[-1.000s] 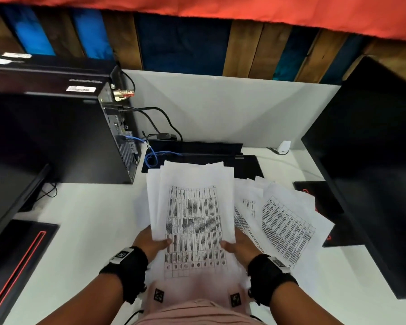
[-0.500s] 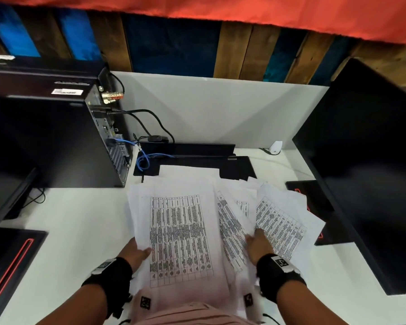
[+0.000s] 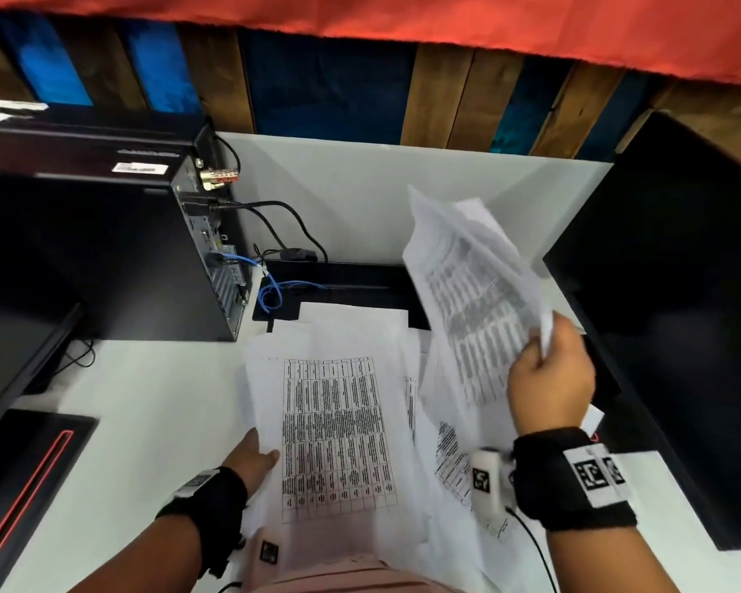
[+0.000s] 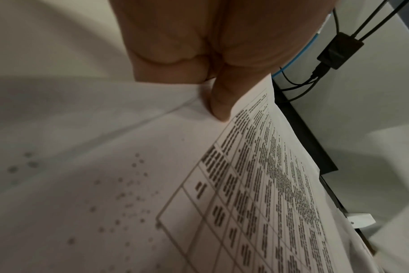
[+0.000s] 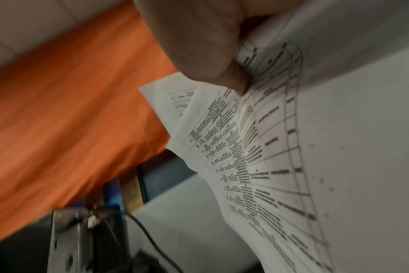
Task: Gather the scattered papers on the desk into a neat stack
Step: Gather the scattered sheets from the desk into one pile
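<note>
Head view: right hand (image 3: pixel 550 378) raised above the desk (image 3: pixel 146 421), fingers clenched on a bunch of lifted sheets (image 3: pixel 471 293), several pages, fanned and bent, edges out of line. Left hand (image 3: pixel 253 457) low at the left edge of the main pile (image 3: pixel 339 421), thumb on the top page, holding it in place. Pile flat on the desk in front of the body, printed table facing up, pages under it offset. More loose pages (image 3: pixel 454 460) lying to the right of the pile, under the raised wrist. Black computer tower (image 3: pixel 103 258) at the left, dark monitor (image 3: pixel 681 314) at the right.

Left wrist view: thumb (image 4: pixel 218 103) pressed onto white paper beside the gridded top sheet (image 4: pixel 257 184), so gripping the pile's edge.

Right wrist view: fingers (image 5: pixel 199 55) pinching a crumpled corner of the sheets, paper curved and creased at the grip.

Step in hand, by judgement: collecting, about midway. Next move likely: lowering the bunch onto the pile, squared to its edges, then picking up the remaining pages at the right.
</note>
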{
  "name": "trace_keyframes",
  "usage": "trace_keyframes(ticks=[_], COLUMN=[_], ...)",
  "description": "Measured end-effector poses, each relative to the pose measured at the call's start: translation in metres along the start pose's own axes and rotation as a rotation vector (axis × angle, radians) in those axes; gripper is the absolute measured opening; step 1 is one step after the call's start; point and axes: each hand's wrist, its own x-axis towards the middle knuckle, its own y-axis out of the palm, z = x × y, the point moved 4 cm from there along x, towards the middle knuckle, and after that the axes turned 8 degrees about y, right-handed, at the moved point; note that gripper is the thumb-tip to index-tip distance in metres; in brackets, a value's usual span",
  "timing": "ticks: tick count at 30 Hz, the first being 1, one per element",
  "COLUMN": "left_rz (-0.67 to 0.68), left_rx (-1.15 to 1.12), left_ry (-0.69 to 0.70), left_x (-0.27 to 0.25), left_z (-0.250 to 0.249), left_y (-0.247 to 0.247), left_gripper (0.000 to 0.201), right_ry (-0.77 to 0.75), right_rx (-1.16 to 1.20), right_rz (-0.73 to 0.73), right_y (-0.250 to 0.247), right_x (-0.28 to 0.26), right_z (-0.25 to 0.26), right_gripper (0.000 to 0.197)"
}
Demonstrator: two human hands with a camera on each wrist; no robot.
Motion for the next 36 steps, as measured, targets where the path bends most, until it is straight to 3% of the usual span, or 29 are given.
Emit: trace_keyframes(ticks=[3, 7, 12, 17, 23, 28, 32, 34, 36], left_rz=[0.008, -0.005, 0.006, 0.025, -0.001, -0.013, -0.036, -0.011, -0.014], left_rx=[-0.029, -0.115, -0.132, 0.06, 0.119, 0.108, -0.048, -0.019, 0.049], left_ry=[0.016, 0.032, 0.072, 0.129, 0.106, 0.049, -0.011, -0.002, 0.02], left_x=[-0.001, -0.006, -0.012, -0.013, -0.006, -0.002, -0.006, -0.004, -0.002], left_z=[-0.001, -0.005, -0.009, -0.011, -0.002, 0.0, -0.003, 0.0, 0.001], left_y=[0.001, 0.005, 0.005, 0.003, 0.002, 0.006, 0.009, 0.011, 0.009], left_gripper=[0.068, 0.063, 0.069, 0.067, 0.053, 0.049, 0.058, 0.068, 0.072], right_ry=[-0.042, 0.113, 0.183, 0.288, 0.394, 0.529, 0.357, 0.257, 0.229], right_rx=[0.085, -0.098, -0.234, -0.178, -0.301, -0.301, -0.341, -0.39, -0.393], right_rz=[0.037, 0.416, 0.832, 0.758, 0.673, 0.772, 0.925, 1.014, 1.006], right_y=[-0.006, 0.053, 0.125, 0.13, 0.113, 0.123, 0.139, 0.141, 0.137], right_x=[0.007, -0.017, -0.075, -0.087, -0.086, -0.098, -0.106, -0.109, -0.103], right_z=[0.019, -0.011, -0.067, -0.089, -0.111, -0.124, -0.121, -0.116, -0.119], right_gripper=[0.022, 0.029, 0.032, 0.029, 0.007, 0.025, 0.048, 0.054, 0.057])
